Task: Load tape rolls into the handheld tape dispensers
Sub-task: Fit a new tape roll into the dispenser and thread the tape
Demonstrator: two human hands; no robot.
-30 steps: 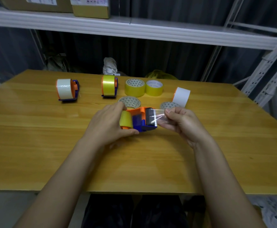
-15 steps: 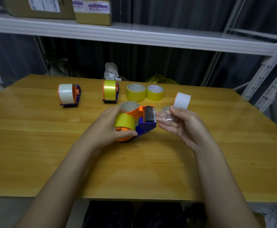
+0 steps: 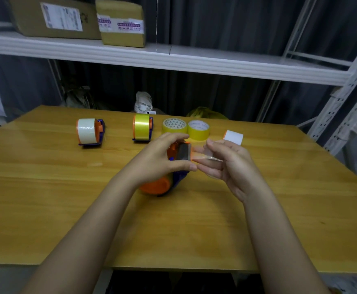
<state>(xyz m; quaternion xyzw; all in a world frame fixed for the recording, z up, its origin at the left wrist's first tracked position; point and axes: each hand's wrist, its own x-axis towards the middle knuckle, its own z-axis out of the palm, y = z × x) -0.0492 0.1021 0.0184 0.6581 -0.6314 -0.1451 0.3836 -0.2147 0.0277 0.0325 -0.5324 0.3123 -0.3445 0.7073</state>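
Observation:
My left hand (image 3: 160, 160) grips an orange and blue tape dispenser (image 3: 174, 166) above the wooden table (image 3: 46, 198), its black roller end tipped up. A clear strip of tape (image 3: 205, 154) runs from the roller to my right hand (image 3: 228, 166), which pinches its free end. Two loaded dispensers stand at the back: one with a white roll (image 3: 89, 133), one with a yellow roll (image 3: 142, 128). Two loose yellow rolls (image 3: 174, 125) (image 3: 198, 129) lie beside them. A white roll (image 3: 233, 136) stands behind my right hand.
A white metal shelf (image 3: 173, 58) runs above the table's far edge with two cardboard boxes (image 3: 120, 22) on it. Perforated rack posts (image 3: 343, 109) rise at the right. Crumpled bags (image 3: 143, 101) lie behind the table.
My left hand has tilted the dispenser so that its roller end points up and its roll end down. My right hand has drawn the clear tape out to the right.

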